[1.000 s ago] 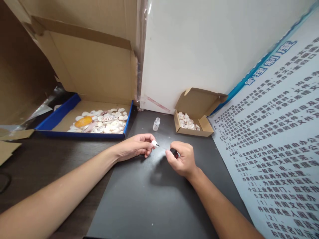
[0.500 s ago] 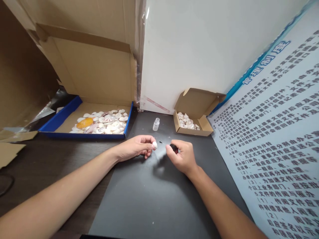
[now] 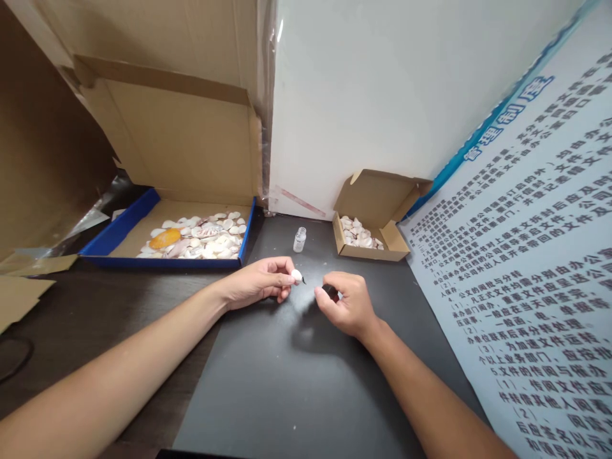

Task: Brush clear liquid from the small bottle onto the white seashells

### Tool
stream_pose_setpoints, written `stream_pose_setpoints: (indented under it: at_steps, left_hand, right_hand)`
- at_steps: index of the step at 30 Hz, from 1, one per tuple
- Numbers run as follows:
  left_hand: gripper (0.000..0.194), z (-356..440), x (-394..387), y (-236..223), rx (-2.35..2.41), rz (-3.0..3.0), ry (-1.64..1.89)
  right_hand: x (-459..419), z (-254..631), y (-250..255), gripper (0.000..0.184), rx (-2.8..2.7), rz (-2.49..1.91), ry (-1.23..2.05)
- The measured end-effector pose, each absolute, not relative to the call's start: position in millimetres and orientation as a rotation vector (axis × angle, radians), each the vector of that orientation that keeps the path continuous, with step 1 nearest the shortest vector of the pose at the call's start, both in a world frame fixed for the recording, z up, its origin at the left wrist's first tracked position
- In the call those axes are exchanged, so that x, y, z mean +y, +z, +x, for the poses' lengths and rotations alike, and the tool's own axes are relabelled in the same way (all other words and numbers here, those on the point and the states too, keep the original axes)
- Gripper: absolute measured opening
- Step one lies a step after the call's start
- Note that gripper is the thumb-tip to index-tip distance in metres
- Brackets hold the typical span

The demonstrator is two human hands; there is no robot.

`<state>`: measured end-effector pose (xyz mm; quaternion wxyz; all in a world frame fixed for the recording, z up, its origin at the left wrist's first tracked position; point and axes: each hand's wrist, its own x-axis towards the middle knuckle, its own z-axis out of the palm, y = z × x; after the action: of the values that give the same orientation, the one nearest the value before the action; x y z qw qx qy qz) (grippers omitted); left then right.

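Over black matting (image 3: 296, 389), left fingers pinch a shell (image 3: 297, 275); right hand (image 3: 345, 304) grips a black-capped brush (image 3: 329, 291).

A printed poster (image 3: 540, 268) with a blue border slants along the right side, a white panel (image 3: 363, 95) stands upright at the rear, and flat cardboard pieces (image 3: 21, 296) lie near a dark cable (image 3: 31, 349) at left.

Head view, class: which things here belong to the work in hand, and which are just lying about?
Part of the work, it seems:
- white shell, left hand
- black-handled applicator, right hand
- clear bottle
- probably the shell boxes: blue-sided, small

Likely just about:
- cardboard pieces
- printed sheet
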<state>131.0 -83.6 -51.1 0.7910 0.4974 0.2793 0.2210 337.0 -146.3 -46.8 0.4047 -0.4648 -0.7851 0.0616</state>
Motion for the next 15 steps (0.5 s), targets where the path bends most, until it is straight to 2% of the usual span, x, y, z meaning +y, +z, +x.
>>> stream_pose_setpoints:
  at_steps: [15]
  left_hand:
    - [0.027,131.6,-83.0,-51.5,0.672,1.13,0.582]
  right_hand:
    - [-146.9,336.2,-46.3,0.039,-1.974,-1.152,0.162]
